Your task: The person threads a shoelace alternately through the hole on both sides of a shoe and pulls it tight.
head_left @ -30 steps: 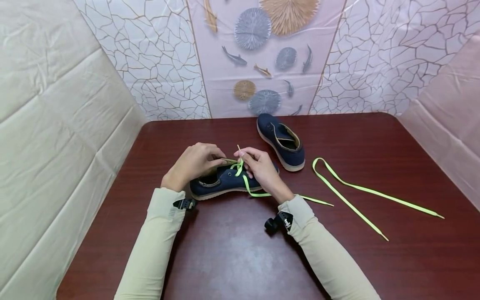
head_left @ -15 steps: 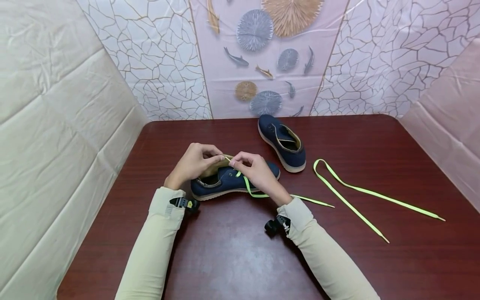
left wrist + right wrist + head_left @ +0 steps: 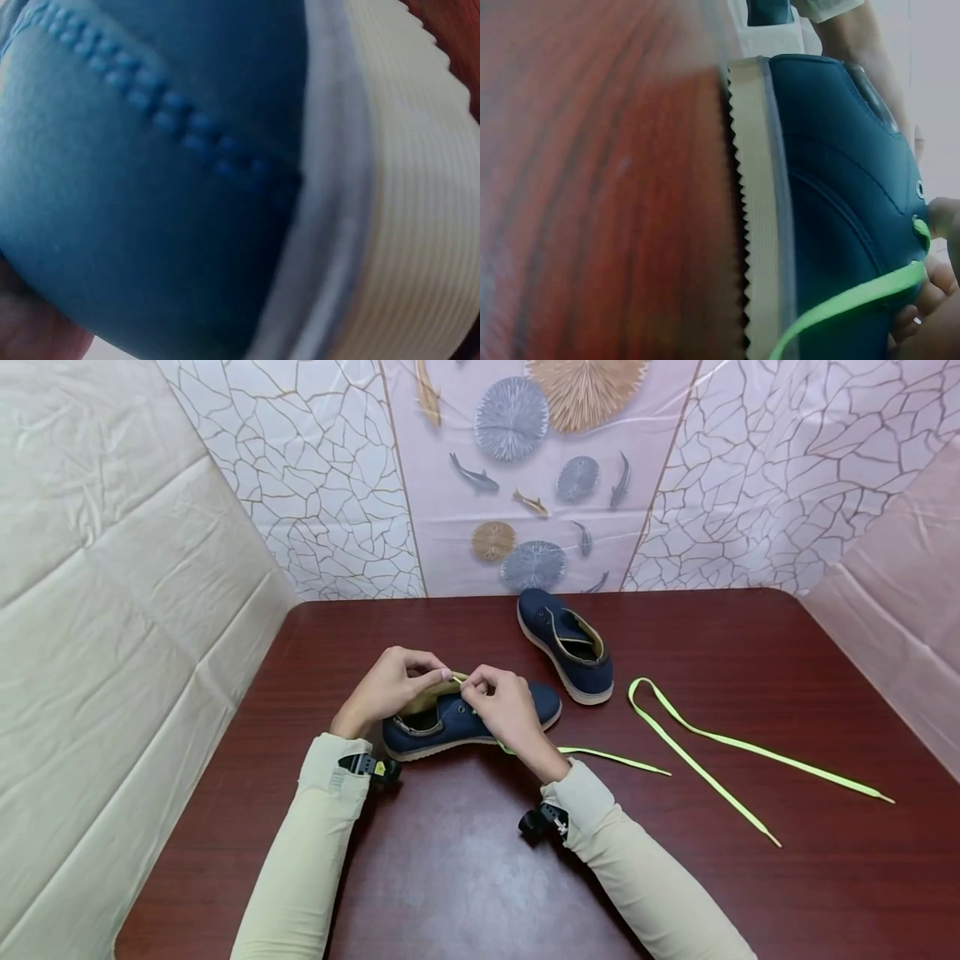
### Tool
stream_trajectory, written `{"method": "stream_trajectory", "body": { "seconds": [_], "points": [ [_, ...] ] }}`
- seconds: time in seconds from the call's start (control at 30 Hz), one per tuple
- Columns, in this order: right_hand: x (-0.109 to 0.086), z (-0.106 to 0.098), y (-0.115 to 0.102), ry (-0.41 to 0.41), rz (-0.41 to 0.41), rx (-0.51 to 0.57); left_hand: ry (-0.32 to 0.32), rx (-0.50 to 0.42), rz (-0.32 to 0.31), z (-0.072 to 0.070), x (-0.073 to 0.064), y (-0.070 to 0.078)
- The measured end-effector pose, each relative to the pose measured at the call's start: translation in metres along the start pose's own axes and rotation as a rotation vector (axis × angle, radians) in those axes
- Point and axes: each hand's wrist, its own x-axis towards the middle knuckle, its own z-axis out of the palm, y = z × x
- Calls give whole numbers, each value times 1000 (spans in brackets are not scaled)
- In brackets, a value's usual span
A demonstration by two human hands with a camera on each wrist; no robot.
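Observation:
A navy shoe (image 3: 510, 702) with a pale sole lies across the table in the head view, toe to the right. At its far side my left hand (image 3: 386, 689) pinches the raised tan-lined flap (image 3: 429, 697) of the shoe opening. Just right of those fingertips, my right hand (image 3: 504, 702) pinches a neon-yellow shoelace (image 3: 457, 680), a short piece of which shows between the two hands. This shoelace (image 3: 855, 296) crosses the shoe's side in the right wrist view, leaving an eyelet. Only the shoe's side (image 3: 165, 240) and ribbed sole fill the left wrist view.
Another navy shoe (image 3: 566, 643), its eyelets unlaced, stands behind to the right. A second yellow shoelace (image 3: 712, 735) lies in a loop on the red-brown table (image 3: 450, 877). The first lace's free end (image 3: 622, 761) trails right. Patterned cloth hangs behind the table.
My right hand has brought the lace end down and leftward, from upright above the shoe to my left fingertips. My left thumb and fingers have lifted the flap. The right wrist has shifted slightly left.

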Motion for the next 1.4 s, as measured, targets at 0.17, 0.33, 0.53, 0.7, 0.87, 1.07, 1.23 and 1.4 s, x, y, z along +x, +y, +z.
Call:
{"method": "stream_trajectory", "body": {
  "seconds": [0.17,0.33,0.53,0.7,0.87,1.07,1.23,1.4],
  "points": [
    [-1,4,0,38,18,-7,-33,-27,-47,1,0,1],
    [-1,4,0,46,21,-8,-33,-35,-44,1,-1,2],
    [0,4,-2,44,19,-2,-21,-13,-38,1,-1,2],
    [1,6,-2,40,11,-36,-4,-29,-47,1,-1,2],
    [1,6,-4,53,27,-95,-3,-46,-39,2,-1,1],
    [1,7,-5,39,28,-102,2,-41,-24,1,-1,2],
    [1,8,-4,30,16,-104,13,-26,-22,1,-2,2],
    [1,5,-4,31,14,-110,14,-18,-16,2,1,4]
  ]
}}
